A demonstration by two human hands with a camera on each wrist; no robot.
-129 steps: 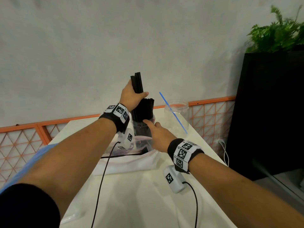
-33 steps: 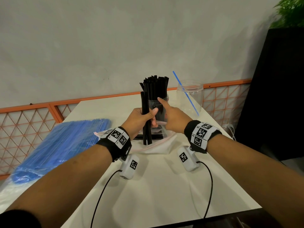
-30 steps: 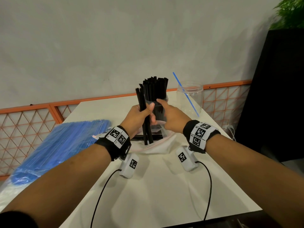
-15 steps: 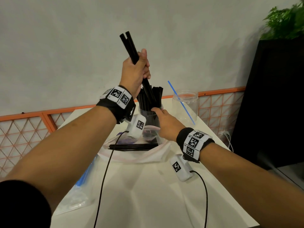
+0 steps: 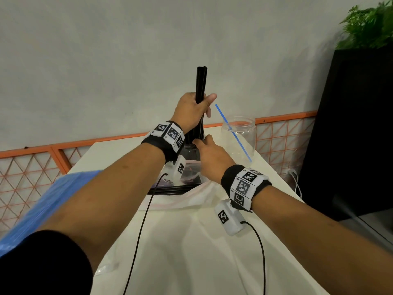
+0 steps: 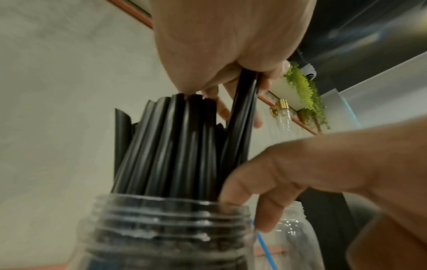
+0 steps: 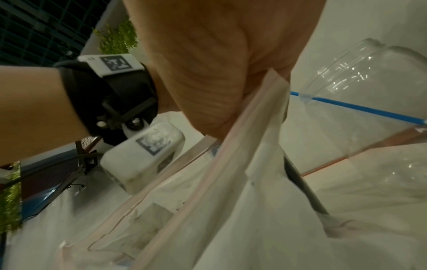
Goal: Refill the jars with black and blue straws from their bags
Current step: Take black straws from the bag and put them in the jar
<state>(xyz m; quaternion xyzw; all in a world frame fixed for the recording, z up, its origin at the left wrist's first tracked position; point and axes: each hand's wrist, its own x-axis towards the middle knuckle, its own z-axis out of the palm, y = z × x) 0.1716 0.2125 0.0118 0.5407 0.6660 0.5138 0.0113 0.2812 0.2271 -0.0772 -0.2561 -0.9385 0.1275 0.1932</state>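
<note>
Left hand (image 5: 192, 109) raised above clear plastic screw-top jar (image 6: 166, 224), fingers and thumb curled round a small bunch of long black plastic straws (image 5: 201, 84). Bunch held near upright, upper ends well above the fist, lower ends down among the black straws already standing in the jar (image 6: 171, 146). In the left wrist view, held bunch at 1 o'clock of the standing straws, touching them.

Right hand (image 5: 212, 158) at the jar's rim, 3 o'clock side. Index fingertip (image 6: 231, 197) on the threaded rim, other fingers slightly spread and bent down the outside wall. Not wrapped round the jar; cannot tell whether the thumb touches it.

Jar with black straws standing on white table (image 5: 191, 241), near its far edge, at 12 o'clock from the wearer. Clear zip-top plastic bag (image 5: 187, 199) flat on the table at 6 o'clock of that jar, a few black straws (image 5: 170, 189) lying crosswise inside.

Second clear plastic jar (image 5: 239, 137) at 3 o'clock of the first, just beside it, holding one thin blue straw (image 5: 232, 133) that leans toward 11 o'clock. Clear bag of blue straws (image 5: 49, 201) at 9 o'clock, on the table's left edge, partly hidden by the left forearm.

Green potted plant (image 5: 370, 24) on top of black cabinet (image 5: 350, 124) at 2 o'clock. Orange lattice railing (image 5: 32, 167) behind the table.
</note>
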